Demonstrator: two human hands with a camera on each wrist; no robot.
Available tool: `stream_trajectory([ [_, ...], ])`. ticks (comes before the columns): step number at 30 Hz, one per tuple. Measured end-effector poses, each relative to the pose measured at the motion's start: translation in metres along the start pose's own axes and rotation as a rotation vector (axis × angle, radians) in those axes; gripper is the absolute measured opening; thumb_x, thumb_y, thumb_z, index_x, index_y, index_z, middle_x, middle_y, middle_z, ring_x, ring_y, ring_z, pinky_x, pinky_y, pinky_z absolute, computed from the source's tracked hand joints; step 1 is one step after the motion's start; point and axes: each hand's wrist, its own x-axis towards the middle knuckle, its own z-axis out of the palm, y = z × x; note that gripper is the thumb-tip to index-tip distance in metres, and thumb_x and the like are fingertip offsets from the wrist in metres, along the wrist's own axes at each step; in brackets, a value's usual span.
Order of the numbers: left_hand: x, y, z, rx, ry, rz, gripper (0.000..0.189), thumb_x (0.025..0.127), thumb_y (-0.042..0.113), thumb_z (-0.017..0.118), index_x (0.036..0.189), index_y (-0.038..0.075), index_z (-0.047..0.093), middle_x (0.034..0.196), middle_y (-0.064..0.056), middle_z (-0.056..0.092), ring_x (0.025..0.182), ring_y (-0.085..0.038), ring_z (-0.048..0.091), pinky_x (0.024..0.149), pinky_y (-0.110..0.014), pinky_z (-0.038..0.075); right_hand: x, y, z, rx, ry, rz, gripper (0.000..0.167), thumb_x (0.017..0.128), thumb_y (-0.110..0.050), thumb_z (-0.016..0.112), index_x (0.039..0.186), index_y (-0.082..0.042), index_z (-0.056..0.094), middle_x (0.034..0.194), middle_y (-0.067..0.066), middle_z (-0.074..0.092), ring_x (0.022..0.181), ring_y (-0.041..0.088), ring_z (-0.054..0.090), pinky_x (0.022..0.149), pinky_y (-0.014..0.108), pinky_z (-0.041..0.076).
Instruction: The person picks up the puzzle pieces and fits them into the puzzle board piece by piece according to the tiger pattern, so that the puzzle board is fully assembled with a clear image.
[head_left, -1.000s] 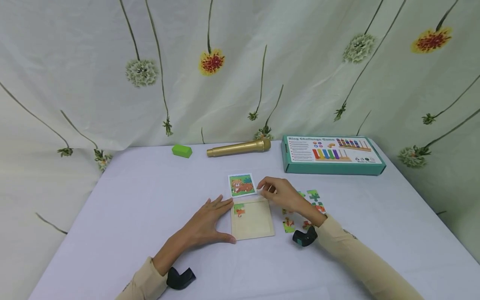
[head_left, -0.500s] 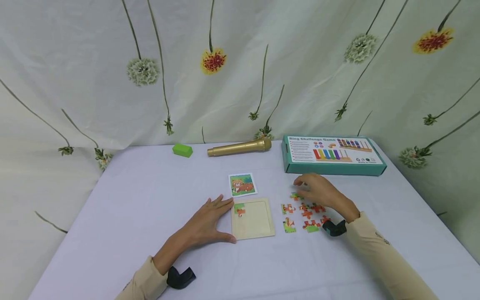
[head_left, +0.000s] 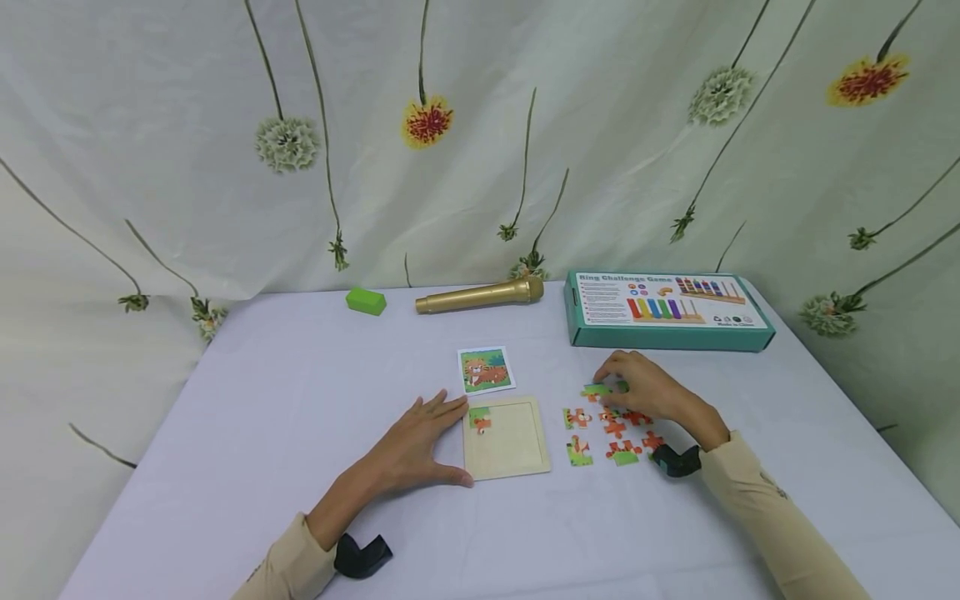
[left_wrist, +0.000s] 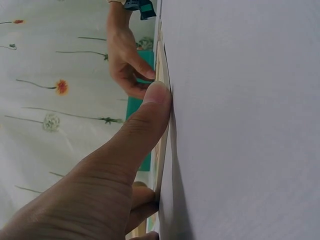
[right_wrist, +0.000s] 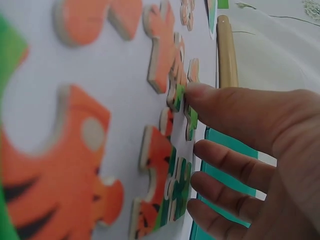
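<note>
My left hand (head_left: 423,442) lies along the left side of the wooden puzzle board (head_left: 517,475), thumb at its near corner and fingertips at its far one. In the left wrist view, the thumb (left_wrist: 147,117) presses against the board's edge. One puzzle piece (head_left: 480,420), green and orange, sits in the board's upper left corner. My right hand (head_left: 648,387) is over the loose pieces, thumb and forefinger apart around a green-and-orange puzzle piece (head_left: 595,391) flat on the table. In the right wrist view, its thumb tip (right_wrist: 200,95) overlaps pieces and the other fingers are spread, loosely bent.
Several loose puzzle pieces (head_left: 623,452) lie right of the board. A tiger picture card (head_left: 485,369) lies just beyond the board. Farther back are a green block (head_left: 366,302), a gold microphone (head_left: 480,296) and a teal game box (head_left: 671,335). A patterned curtain (head_left: 450,200) hangs behind.
My right hand has moved right from beside the picture card to the loose pieces, then lowered its fingers around the far one. The left hand has stayed at the board.
</note>
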Motion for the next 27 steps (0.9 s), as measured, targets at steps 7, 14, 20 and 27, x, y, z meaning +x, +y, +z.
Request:
stream_trajectory([
  [7, -0.0013, 0.0016, -0.0012, -0.008, 0.0, 0.002, 0.109, 0.06, 0.068, 0.077, 0.146, 0.012, 0.041, 0.153, 0.001, 0.036, 0.146, -0.025, 0.019, 0.119, -0.049, 0.014, 0.0009, 0.0017, 0.0013, 0.012, 0.004, -0.002, 0.022, 0.083, -0.014, 0.075, 0.103, -0.007, 0.071, 0.112, 0.01, 0.061, 0.105, 0.03, 0.053, 0.088, 0.048, 0.048],
  [14, -0.0015, 0.0018, -0.0009, -0.004, 0.002, -0.001, 0.109, 0.06, 0.067, 0.078, 0.146, 0.012, 0.042, 0.153, 0.001, 0.037, 0.146, -0.024, 0.02, 0.12, -0.048, 0.014, 0.0012, -0.0021, 0.0022, 0.009, 0.018, 0.005, 0.024, 0.082, -0.014, 0.076, 0.103, -0.005, 0.068, 0.105, 0.006, 0.063, 0.102, 0.027, 0.054, 0.092, 0.048, 0.047],
  [20, -0.0012, 0.0007, -0.0002, -0.001, 0.006, 0.005, 0.109, 0.06, 0.069, 0.077, 0.146, 0.011, 0.041, 0.152, 0.0, 0.037, 0.146, -0.025, 0.02, 0.119, -0.049, 0.015, 0.001, -0.0042, 0.0017, 0.031, 0.01, 0.047, 0.024, 0.081, -0.013, 0.077, 0.102, -0.009, 0.065, 0.095, 0.001, 0.064, 0.09, 0.02, 0.053, 0.084, 0.041, 0.05],
  [27, -0.0013, 0.0001, 0.0005, 0.008, 0.01, 0.011, 0.11, 0.06, 0.069, 0.077, 0.146, 0.011, 0.041, 0.153, 0.0, 0.037, 0.146, -0.026, 0.02, 0.119, -0.05, 0.015, 0.0005, -0.0054, 0.0034, 0.048, 0.011, 0.042, 0.023, 0.083, -0.012, 0.074, 0.102, -0.012, 0.061, 0.09, 0.0, 0.062, 0.083, 0.018, 0.051, 0.076, 0.034, 0.049],
])
